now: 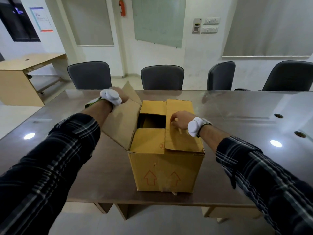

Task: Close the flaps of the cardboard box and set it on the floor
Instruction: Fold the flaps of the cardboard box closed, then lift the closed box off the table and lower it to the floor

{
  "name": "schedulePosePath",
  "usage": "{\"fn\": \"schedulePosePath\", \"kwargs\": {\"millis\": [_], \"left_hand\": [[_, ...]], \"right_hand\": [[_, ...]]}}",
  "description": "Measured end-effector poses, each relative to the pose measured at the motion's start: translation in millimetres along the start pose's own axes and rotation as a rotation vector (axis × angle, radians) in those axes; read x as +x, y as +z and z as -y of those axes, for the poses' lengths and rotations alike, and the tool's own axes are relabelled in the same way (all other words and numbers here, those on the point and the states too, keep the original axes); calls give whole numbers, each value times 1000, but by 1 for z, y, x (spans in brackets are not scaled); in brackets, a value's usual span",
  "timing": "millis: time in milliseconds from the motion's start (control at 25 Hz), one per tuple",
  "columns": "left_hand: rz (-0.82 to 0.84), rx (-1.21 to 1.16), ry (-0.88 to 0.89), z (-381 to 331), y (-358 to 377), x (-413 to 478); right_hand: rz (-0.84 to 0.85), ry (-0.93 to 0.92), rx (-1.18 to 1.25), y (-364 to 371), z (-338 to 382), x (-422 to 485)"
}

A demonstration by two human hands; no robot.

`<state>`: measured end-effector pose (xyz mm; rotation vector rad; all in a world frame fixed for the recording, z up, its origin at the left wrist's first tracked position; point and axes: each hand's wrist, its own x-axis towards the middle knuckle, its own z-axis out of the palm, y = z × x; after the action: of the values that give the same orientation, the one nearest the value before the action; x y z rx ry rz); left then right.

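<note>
A yellow-brown cardboard box [166, 168] with red arrows on its front stands on the brown table [84, 167]. Its near, far and right flaps lie folded down, leaving a dark square gap. The left flap [122, 119] stands out, tilted up and to the left. My left hand [121, 95] grips that flap's upper edge from behind; its fingers are partly hidden by the cardboard. My right hand [179, 122] rests palm down on the folded right flap [181, 126], fingers pressing it flat. Both wrists wear white bands.
Several dark office chairs [162, 77] line the table's far side. A light wooden desk [25, 73] stands at the back left. The pale tiled floor [152, 224] shows below the table's near edge. Two cable holes [278, 115] sit in the tabletop at right.
</note>
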<state>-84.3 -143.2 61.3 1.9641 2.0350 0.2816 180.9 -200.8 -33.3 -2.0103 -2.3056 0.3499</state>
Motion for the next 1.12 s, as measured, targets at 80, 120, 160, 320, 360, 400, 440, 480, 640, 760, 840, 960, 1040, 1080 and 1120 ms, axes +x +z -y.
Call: {"fn": "schedulePosePath", "kwargs": {"millis": [80,120,160,320,360,400,440,480,640,760,840,960,1040,1080,1120], "left_hand": [[89,-183,90,-23,-10,-2],[164,-265,128,-33,-7,-5],[246,-266,167,-41,3,-6],[313,167,312,-39,61,-7],[327,202,281,-30,74,0],[336,209,251,-25,80,3],[363,157,207,-17,85,9],[400,71,177,-13,87,10],[497,-212,-50,0,93,8],[587,-438,-220,8,101,13],[595,-456,-213,12,101,16],[599,-432,-165,18,100,10],[609,-412,-153,23,97,5],[615,-410,-146,26,95,0],[619,-400,-134,29,93,-6]], "right_hand": [[-28,6,32,-5,-9,2],[-53,16,33,-6,-12,2],[-80,42,32,-5,-15,1],[-134,222,35,6,-29,4],[-135,259,52,8,-32,4],[-133,293,91,8,-35,5],[-112,340,170,8,-38,8],[-90,381,260,10,-43,11],[14,460,573,19,-63,20],[27,490,616,14,-55,9],[37,527,620,11,-49,3],[8,546,648,6,-34,-15],[-5,550,645,7,-25,-29],[-16,544,655,7,-19,-38],[-23,536,676,7,-14,-48]]}}
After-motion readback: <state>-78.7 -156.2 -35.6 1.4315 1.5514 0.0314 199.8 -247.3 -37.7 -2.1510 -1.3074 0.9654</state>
